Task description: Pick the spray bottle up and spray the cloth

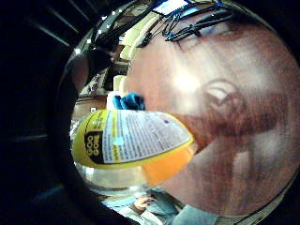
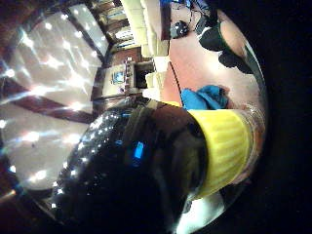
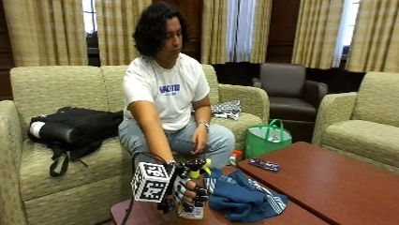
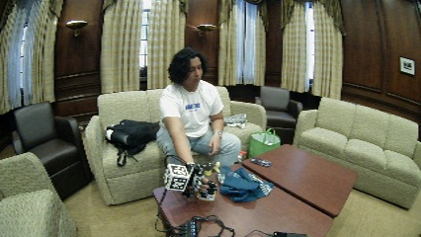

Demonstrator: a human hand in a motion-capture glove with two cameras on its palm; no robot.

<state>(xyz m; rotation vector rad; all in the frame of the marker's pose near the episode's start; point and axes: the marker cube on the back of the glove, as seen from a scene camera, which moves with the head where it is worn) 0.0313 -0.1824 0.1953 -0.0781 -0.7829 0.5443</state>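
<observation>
Hand: the gloved right hand (image 3: 187,190) has its fingers curled round the spray bottle (image 3: 193,197)
Bottle: upright, at the near end of the table (image 3: 324,183), nozzle at twelve o'clock
Cloth: the blue cloth (image 3: 243,197) lies bunched just beside the bottle, at three o'clock
Progress: bottle gripped; lifting, aiming and spraying look still to do

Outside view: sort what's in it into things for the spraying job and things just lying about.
For the job:
spray bottle, gripped by the gloved right hand
blue cloth, on the table beside the bottle

Lying about:
black bag on the sofa
green bag on the floor
small dark object on the table
</observation>
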